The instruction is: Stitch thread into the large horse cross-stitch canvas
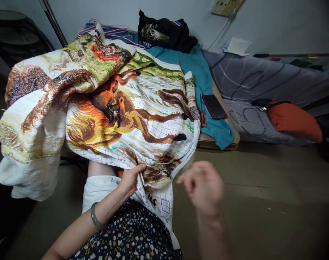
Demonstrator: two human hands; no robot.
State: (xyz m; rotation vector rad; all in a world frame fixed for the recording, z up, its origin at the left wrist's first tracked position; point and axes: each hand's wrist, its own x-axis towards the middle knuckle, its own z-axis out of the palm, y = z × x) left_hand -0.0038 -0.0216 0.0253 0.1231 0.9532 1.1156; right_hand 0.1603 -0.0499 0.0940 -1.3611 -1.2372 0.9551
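A large cross-stitch cloth (161, 126) with horses in orange, yellow and brown lies across my lap and the surface ahead. Printed grid lines show on its unstitched white parts. My left hand (130, 178) grips the near edge, thumb on top and fingers hidden beneath the fabric. To the right of the cloth, my right hand (204, 184) is raised above the floor, blurred by motion. Its fingers are curled into a pinch; anything between them is too small to make out. Loose threads and an orange-handled tool (122, 104) lie on the horse stitching.
A teal cloth (177, 57) covers the surface beyond, with a dark phone (214, 107) and an orange cutter-like tool (203, 118) near its right side. Behind lie a black garment (167, 34) and pink hangers (112, 30). An orange bag (294, 121) rests on a grey patterned cover (242, 79).
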